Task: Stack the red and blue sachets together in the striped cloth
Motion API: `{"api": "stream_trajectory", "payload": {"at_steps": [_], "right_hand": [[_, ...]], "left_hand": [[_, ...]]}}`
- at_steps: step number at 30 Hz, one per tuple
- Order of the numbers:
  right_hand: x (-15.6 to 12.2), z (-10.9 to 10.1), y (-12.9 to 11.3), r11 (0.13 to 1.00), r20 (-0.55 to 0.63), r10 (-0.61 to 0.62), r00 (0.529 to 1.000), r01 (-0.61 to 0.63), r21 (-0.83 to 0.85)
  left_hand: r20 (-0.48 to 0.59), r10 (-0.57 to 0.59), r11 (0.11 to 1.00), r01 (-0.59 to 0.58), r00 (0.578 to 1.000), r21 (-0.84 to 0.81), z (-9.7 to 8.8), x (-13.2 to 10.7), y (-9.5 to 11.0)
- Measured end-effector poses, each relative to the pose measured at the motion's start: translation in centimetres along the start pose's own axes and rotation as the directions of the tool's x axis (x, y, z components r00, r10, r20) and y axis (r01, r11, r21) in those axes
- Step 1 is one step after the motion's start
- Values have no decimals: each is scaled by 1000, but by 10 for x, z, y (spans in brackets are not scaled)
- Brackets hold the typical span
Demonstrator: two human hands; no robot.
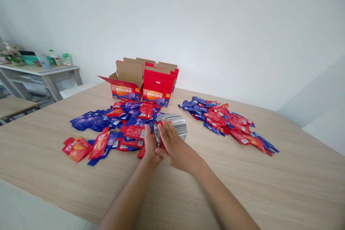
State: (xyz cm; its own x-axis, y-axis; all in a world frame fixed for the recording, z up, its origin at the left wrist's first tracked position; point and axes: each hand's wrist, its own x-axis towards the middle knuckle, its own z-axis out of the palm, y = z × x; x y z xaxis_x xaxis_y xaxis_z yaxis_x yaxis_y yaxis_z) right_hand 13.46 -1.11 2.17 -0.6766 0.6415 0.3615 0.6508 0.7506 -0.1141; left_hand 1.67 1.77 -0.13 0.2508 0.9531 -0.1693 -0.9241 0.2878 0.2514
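Both my hands meet at the table's middle around a fanned stack of sachets [172,124], its striped edges showing. My left hand [150,146] grips the stack's left side with curled fingers. My right hand [172,143] lies over its front, fingers stretched along the packets. A spread of red and blue sachets [118,122] lies just to the left and behind my hands. A second pile of red and blue sachets [226,118] lies to the right, apart from my hands.
Two open red cardboard boxes [142,82] stand at the back of the wooden table [242,179]. A grey side table [40,70] with bottles and clutter stands at the far left by the white wall. The table's near edge runs across the lower left.
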Motion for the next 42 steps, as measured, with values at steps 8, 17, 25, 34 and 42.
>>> {"api": "stream_trajectory", "payload": {"at_steps": [8, 17, 25, 34, 42], "right_hand": [[4, 8, 22, 999, -199, 47, 979, -49, -9], [6, 28, -6, 988, -273, 46, 961, -3, 155], [6, -1, -14, 852, -257, 312, 915, -150, 502], [3, -14, 46, 888, -516, 438, 737, -262, 379], [3, -16, 42, 919, -458, 387, 800, -294, 263]], "left_hand": [[85, -110, 993, 112, 990, -27, 4, -4, -7], [-77, 11, 999, -15, 997, -47, 6, -4, 12], [-64, 38, 998, -41, 997, -49, 4, 3, 15], [229, -147, 984, 166, 962, -66, 8, -5, -1], [217, -175, 982, 187, 960, -39, 1, -3, -4]]}}
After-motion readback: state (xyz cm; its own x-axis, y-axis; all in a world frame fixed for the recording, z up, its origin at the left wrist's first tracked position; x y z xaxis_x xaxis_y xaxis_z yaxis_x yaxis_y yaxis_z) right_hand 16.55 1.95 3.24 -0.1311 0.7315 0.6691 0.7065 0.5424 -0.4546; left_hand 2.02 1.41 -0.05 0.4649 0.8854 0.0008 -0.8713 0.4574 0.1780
